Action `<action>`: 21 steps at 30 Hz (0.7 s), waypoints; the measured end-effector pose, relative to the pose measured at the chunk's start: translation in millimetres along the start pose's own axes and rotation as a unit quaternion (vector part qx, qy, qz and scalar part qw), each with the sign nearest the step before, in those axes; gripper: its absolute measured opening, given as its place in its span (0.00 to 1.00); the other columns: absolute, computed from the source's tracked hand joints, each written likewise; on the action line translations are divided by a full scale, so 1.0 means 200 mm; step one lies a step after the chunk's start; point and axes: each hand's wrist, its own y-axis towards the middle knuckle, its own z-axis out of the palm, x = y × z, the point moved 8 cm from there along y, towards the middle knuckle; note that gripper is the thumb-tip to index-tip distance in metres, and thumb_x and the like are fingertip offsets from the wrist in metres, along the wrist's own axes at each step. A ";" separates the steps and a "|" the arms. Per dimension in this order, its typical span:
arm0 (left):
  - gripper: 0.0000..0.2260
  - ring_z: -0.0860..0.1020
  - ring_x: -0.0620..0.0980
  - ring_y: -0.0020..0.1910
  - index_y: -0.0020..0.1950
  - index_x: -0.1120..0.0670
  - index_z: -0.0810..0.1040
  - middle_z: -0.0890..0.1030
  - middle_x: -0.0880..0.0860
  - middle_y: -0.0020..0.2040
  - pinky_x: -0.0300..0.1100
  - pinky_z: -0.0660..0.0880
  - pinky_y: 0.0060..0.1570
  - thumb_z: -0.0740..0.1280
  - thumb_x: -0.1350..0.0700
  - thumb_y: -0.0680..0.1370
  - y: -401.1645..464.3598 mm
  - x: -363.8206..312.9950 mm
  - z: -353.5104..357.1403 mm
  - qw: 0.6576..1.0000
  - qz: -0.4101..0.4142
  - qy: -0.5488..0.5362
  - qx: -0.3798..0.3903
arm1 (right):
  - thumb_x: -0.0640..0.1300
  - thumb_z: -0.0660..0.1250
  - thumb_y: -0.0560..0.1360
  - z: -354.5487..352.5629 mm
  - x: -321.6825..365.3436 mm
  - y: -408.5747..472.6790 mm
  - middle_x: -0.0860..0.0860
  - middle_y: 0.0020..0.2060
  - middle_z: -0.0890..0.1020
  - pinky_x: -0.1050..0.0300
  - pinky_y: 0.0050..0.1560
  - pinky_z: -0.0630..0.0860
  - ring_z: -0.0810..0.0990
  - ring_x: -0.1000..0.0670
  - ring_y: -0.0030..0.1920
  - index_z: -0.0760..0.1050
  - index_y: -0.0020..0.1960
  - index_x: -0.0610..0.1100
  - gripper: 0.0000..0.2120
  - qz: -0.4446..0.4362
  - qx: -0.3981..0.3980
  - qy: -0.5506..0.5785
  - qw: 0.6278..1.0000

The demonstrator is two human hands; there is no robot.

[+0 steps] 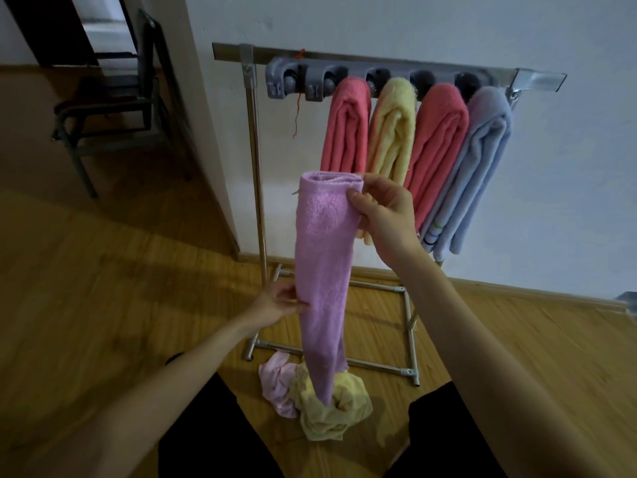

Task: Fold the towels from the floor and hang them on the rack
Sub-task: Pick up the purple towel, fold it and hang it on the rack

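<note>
Four towels (pixel 406 139) already hang on the rack (pixel 386 62); my right hand (pixel 382 208) pinches the purple towel's (pixel 322 270) folded top, my left hand (pixel 275 303) pinches its edge, keeping it straight for hanging.

My right hand (pixel 381 215) is raised high, arm stretched far forward, fingers and thumb pinching the towel's (pixel 324 270) folded top. My left hand (pixel 275 305) sits lower and left, pinching its edge, forearm angled up from near left.

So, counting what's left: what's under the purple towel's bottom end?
A crumpled yellow towel and a pink towel on the floor. The purple towel hides part of the yellow one.
</note>
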 end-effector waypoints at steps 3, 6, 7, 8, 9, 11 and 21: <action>0.16 0.80 0.49 0.54 0.53 0.50 0.78 0.82 0.49 0.51 0.46 0.77 0.57 0.77 0.57 0.68 0.05 0.15 0.06 0.997 -0.075 -0.017 0.000 | 0.32 0.66 0.75 -0.01 0.01 0.02 0.50 0.32 0.78 0.61 0.26 0.70 0.74 0.53 0.27 0.79 0.50 0.37 0.06 0.027 -0.031 0.053 0.998; 0.15 0.80 0.49 0.51 0.51 0.50 0.78 0.82 0.49 0.49 0.44 0.78 0.52 0.78 0.53 0.67 0.09 0.23 0.13 0.993 -0.113 -0.006 -0.014 | 0.31 0.65 0.76 -0.06 0.03 0.05 0.46 0.34 0.76 0.63 0.27 0.72 0.75 0.55 0.28 0.78 0.50 0.34 0.06 0.053 -0.083 0.106 0.990; 0.14 0.80 0.49 0.49 0.50 0.50 0.78 0.82 0.50 0.48 0.44 0.78 0.51 0.77 0.52 0.68 0.10 0.25 0.14 0.993 -0.119 -0.001 -0.019 | 0.31 0.65 0.76 -0.10 0.02 0.06 0.45 0.33 0.76 0.62 0.27 0.71 0.74 0.55 0.28 0.79 0.48 0.36 0.05 0.064 -0.110 0.122 0.984; 0.13 0.80 0.49 0.48 0.49 0.52 0.78 0.82 0.50 0.46 0.44 0.78 0.50 0.77 0.52 0.69 0.11 0.27 0.15 0.992 -0.123 0.006 -0.021 | 0.31 0.65 0.76 -0.15 0.01 0.07 0.46 0.32 0.74 0.62 0.26 0.69 0.72 0.55 0.26 0.79 0.46 0.38 0.05 0.074 -0.144 0.130 0.978; 0.12 0.80 0.49 0.47 0.49 0.53 0.79 0.82 0.50 0.45 0.44 0.78 0.50 0.76 0.51 0.69 0.12 0.28 0.16 0.991 -0.128 0.015 -0.018 | 0.31 0.65 0.75 -0.21 -0.03 0.07 0.47 0.30 0.73 0.63 0.25 0.67 0.70 0.55 0.25 0.79 0.43 0.39 0.06 0.082 -0.186 0.129 0.971; 0.13 0.81 0.49 0.47 0.50 0.53 0.80 0.83 0.49 0.45 0.45 0.79 0.52 0.75 0.49 0.70 0.13 0.30 0.16 0.992 -0.126 0.014 -0.001 | 0.30 0.64 0.74 -0.36 -0.12 0.05 0.48 0.28 0.71 0.63 0.25 0.65 0.68 0.54 0.26 0.78 0.40 0.39 0.08 0.101 -0.275 0.117 0.949; 0.07 0.78 0.47 0.42 0.44 0.56 0.81 0.82 0.53 0.42 0.37 0.74 0.43 0.73 0.54 0.72 0.14 -0.18 0.03 0.998 -0.020 -0.007 0.061 | 0.35 0.70 0.71 -0.62 -0.99 -0.42 0.45 0.30 0.74 0.59 0.27 0.72 0.73 0.51 0.30 0.70 0.38 0.37 0.10 0.355 -0.385 0.068 0.849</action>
